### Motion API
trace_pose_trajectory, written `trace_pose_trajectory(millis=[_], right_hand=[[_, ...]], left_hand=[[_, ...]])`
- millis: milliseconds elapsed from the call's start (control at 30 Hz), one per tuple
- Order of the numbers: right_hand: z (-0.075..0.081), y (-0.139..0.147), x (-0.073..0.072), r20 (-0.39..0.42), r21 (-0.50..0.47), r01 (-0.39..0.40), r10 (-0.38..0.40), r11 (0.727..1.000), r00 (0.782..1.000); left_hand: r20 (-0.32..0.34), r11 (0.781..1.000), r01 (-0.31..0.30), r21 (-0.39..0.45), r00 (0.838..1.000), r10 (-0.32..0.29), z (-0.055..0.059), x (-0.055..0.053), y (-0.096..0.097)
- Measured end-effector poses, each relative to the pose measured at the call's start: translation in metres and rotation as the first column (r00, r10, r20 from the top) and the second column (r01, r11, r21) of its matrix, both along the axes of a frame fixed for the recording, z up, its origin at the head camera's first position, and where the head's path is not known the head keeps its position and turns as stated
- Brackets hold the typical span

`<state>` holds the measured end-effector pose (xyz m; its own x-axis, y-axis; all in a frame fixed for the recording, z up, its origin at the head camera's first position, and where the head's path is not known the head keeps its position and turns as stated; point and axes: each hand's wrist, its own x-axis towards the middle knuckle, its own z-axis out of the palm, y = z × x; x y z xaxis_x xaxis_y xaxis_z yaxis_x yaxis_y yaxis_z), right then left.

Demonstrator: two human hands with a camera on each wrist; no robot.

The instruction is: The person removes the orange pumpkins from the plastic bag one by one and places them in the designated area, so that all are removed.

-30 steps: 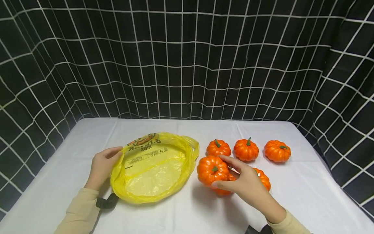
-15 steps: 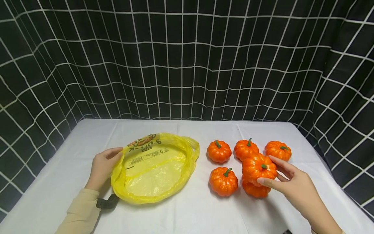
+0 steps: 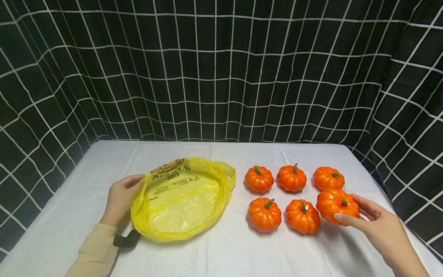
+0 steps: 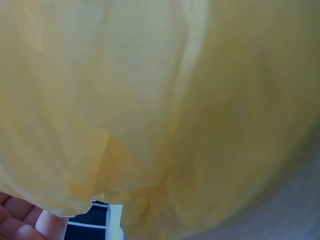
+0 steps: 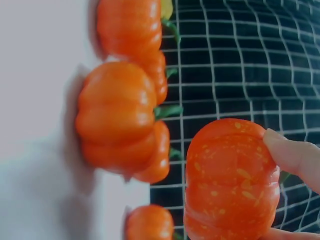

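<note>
On the right, my right hand point(image 3: 382, 227) grips a small orange toy pumpkin point(image 3: 333, 207) with a green stem, thumb at the near side and fingers at the far side. A shadow lies below it on the cloth. In the right wrist view this pumpkin point(image 5: 232, 182) shows yellow flecks, and the thumb point(image 5: 295, 157) presses its edge. A yellow plastic bag point(image 3: 183, 231) lies with its mouth wide. My left hand point(image 3: 121, 196) holds the bag's left rim; the bag hides part of the fingers. Curled fingers point(image 4: 20, 220) show at the rim in the left wrist view.
Two pumpkins stand in the front row, a left one point(image 3: 264, 215) and a middle one point(image 3: 303, 216). Behind them are three more: left point(image 3: 259, 179), middle point(image 3: 292, 178) and right point(image 3: 328, 178). A white cloth point(image 3: 225, 254) covers the table; a black gridded curtain point(image 3: 221, 69) surrounds it.
My right hand has carried the pumpkin rightward, from above the front-left pumpkin, past the front-middle one, to the right of it. The left hand and the bag have stayed put.
</note>
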<state>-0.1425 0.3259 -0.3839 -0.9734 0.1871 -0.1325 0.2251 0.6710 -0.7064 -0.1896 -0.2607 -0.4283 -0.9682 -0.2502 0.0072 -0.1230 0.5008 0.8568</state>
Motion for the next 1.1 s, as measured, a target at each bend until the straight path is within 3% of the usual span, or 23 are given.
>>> trace_pose_trajectory(millis=[567, 1100], right_hand=[[-0.020, 0.026, -0.021, 0.156, -0.009, 0.092, -0.089, 0.996, 0.984], [-0.040, 0.039, -0.035, 0.195, 0.006, 0.096, -0.095, 0.995, 0.976]], left_hand=[[-0.003, 1.000, 0.006, 0.005, 1.000, -0.006, -0.001, -0.002, -0.001], [0.002, 1.000, -0.006, 0.004, 1.000, 0.006, -0.001, -0.001, -0.001]])
